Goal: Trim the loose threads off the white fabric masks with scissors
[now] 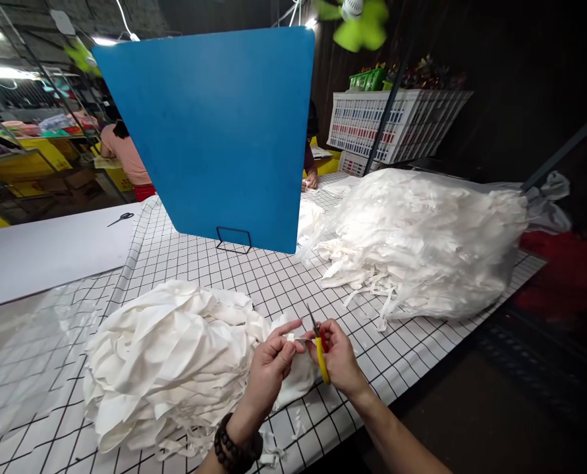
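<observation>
My left hand (272, 362), with a dark beaded bracelet (231, 442) at the wrist, pinches a small end of white fabric (291, 337). My right hand (336, 359) has a pair of scissors (319, 349) with yellow and red handles, their dark tips pointing up and away from me. The right fingertips are close to the fabric in the left hand; whether they grip it too I cannot tell. Directly left of and under my hands lies a heap of white fabric pieces (169, 355), with thin strips trailing at its front edge.
A blue board (219, 138) stands upright on the checked tabletop (283, 289). On the right lies a clear bag of white fabric (421, 237). Black scissors (120, 219) rest on a white sheet (51, 253). Two people work beyond; white crates (372, 125) are stacked behind.
</observation>
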